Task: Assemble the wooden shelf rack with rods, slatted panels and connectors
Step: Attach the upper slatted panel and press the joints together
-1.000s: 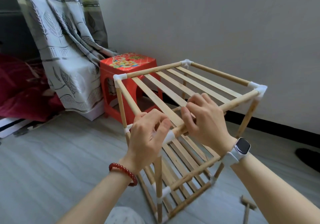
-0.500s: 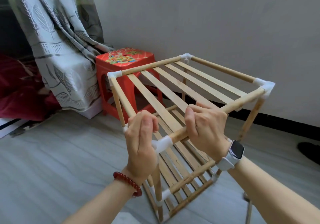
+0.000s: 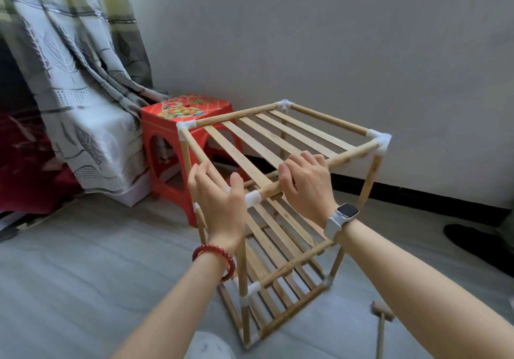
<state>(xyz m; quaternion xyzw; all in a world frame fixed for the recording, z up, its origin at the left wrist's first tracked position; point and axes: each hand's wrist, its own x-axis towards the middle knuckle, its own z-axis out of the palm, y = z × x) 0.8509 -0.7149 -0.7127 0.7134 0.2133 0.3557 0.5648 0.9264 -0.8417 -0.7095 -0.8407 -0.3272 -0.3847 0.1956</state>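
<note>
The wooden shelf rack [image 3: 267, 136] stands on the floor, with a slatted top panel, lower slatted tiers [image 3: 278, 247] and white corner connectors. My right hand [image 3: 303, 183] grips the top front rod [image 3: 350, 156], fingers curled over it, just right of the near corner connector [image 3: 252, 198]. My left hand [image 3: 217, 203] is open beside that corner. Its fingertips reach up to the top left rod [image 3: 192, 144], and its thumb is close to the connector.
A red plastic stool [image 3: 167, 139] stands behind the rack beside a patterned curtain [image 3: 83, 86]. A small wooden mallet [image 3: 382, 315] lies on the grey floor at the lower right. A dark object [image 3: 478, 244] lies by the wall at right.
My left hand has let go of the near corner connector and opened, fingers now stretched towards the left rod. My right hand keeps its grip on the front rod.
</note>
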